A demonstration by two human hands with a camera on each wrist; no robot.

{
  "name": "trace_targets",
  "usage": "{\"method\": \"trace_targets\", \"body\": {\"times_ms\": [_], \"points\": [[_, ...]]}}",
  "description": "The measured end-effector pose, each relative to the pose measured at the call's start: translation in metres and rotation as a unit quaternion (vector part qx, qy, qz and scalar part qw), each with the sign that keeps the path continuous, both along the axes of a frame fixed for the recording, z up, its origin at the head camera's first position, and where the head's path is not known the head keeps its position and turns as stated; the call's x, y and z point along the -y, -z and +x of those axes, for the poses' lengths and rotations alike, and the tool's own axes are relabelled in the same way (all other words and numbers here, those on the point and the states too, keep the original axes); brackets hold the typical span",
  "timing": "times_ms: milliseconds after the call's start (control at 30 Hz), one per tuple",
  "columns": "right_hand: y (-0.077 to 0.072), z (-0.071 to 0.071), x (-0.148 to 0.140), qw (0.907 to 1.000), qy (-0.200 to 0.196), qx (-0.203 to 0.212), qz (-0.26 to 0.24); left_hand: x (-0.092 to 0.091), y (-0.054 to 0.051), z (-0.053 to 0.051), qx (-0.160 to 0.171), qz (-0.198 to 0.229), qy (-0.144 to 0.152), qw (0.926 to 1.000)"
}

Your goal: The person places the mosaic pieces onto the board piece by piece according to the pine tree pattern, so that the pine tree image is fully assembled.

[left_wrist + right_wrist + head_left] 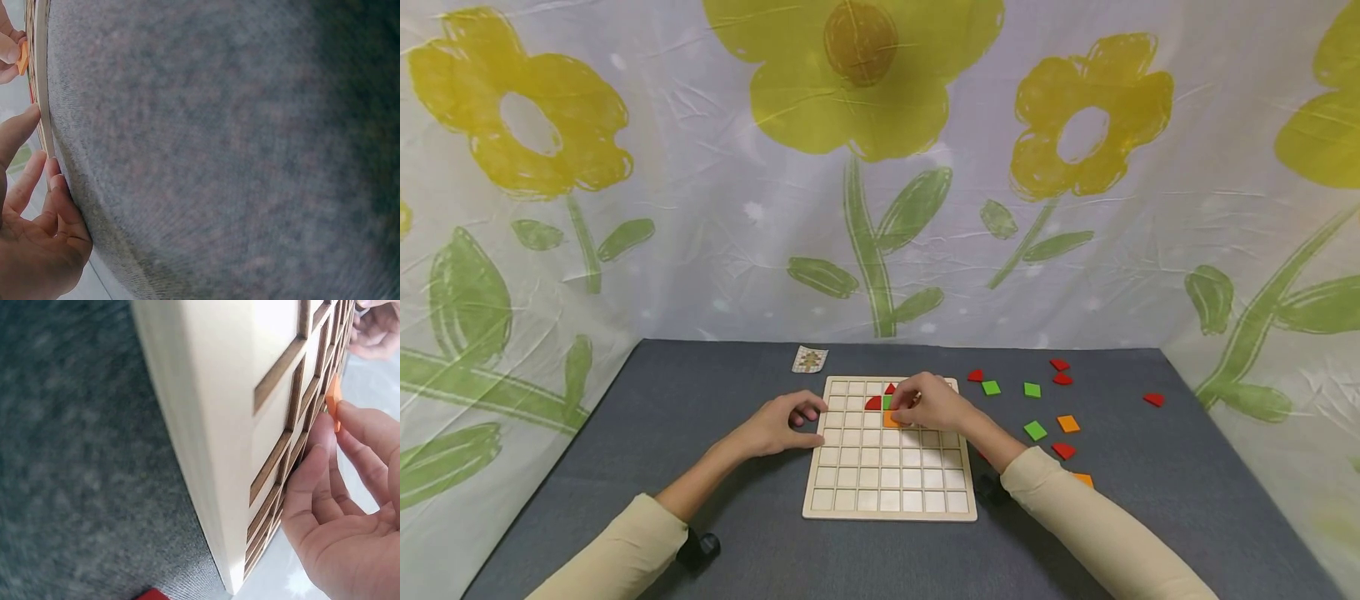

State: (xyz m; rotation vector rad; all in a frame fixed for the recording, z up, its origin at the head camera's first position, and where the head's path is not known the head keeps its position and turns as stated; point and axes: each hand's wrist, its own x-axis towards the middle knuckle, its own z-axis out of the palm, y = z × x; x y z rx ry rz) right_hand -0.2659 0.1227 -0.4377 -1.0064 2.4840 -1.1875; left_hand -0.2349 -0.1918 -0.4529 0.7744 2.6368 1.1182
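A wooden grid board lies on the dark cloth in front of the person. The right hand is over its upper part and pinches an orange square tile, tilted on edge at the grid, between thumb and fingers. Beside these fingers, a green tile and red tiles sit in cells; the hand partly hides that area. At the board's left edge the left hand rests with thumb and fingertips spread apart, touching the rim, as the left wrist view also shows.
Loose red tiles, green squares and orange squares lie scattered on the table right of the board. A small patterned card lies behind the board's left corner. A flower-printed curtain stands along the table's back edge.
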Motion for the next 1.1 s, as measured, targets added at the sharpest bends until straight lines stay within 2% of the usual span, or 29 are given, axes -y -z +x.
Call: {"method": "trace_targets", "body": {"times_ms": [367,733,1100], "points": [[-0.008,0.003,-0.010,0.9998,-0.004,0.006,-0.020,-0.001,-0.001,0.001,0.002,-0.001,-0.003,1.0000],[-0.010,0.002,-0.050,0.9985,-0.033,0.003,-0.045,-0.001,-0.003,0.002,0.003,-0.001,-0.007,1.0000],[-0.008,0.011,-0.091,0.9977,-0.014,0.053,-0.041,0.000,0.000,0.000,0.005,-0.004,-0.006,1.0000]]}}
